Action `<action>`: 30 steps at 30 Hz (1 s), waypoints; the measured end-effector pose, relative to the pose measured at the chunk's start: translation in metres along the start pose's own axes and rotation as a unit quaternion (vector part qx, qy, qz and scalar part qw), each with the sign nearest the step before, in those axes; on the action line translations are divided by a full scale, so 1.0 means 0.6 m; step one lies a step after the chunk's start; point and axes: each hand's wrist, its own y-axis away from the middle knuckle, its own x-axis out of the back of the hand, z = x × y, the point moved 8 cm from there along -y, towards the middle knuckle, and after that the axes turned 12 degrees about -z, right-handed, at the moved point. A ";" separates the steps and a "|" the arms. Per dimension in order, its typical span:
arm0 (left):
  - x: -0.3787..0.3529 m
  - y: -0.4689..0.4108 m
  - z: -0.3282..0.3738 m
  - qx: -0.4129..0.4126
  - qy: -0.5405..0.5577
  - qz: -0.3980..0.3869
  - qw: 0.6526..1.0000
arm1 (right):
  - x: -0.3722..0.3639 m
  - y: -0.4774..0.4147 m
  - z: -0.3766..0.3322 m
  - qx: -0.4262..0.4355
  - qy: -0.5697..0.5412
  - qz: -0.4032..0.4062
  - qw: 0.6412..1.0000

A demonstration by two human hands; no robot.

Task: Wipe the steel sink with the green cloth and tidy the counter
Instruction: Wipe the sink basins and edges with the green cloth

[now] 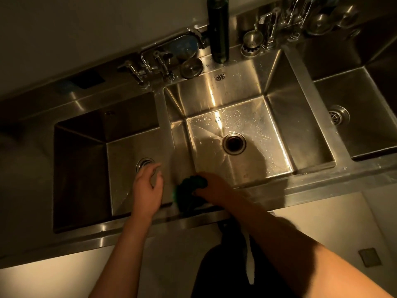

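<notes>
A steel sink unit with three basins fills the view; the middle basin (242, 117) is wet and brightly lit, with a round drain (234, 144). My right hand (214, 187) grips the dark green cloth (189, 193) at the near left corner of the middle basin, against the divider (165, 130). My left hand (148, 187) hovers over the left basin (129, 147) near its drain (145, 164), fingers loosely curled and holding nothing.
A tall dark bottle (218, 29) stands on the back ledge beside taps (154, 65), a round strainer (191, 67) and metal cups (252, 43). Hanging utensils (300, 16) line the wall at the right. The right basin (363, 119) lies in shadow.
</notes>
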 end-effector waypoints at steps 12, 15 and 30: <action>-0.057 -0.137 -0.002 0.027 -0.026 0.007 0.999 | 0.087 -0.095 0.017 0.031 -0.424 0.196 0.884; -0.093 -0.155 -0.009 0.012 -0.054 -0.010 0.998 | 0.041 -0.146 0.004 -0.012 -0.495 0.149 0.856; -0.115 -0.155 -0.035 0.015 0.007 0.001 1.000 | 0.100 -0.397 -0.073 -0.002 -0.455 0.116 0.883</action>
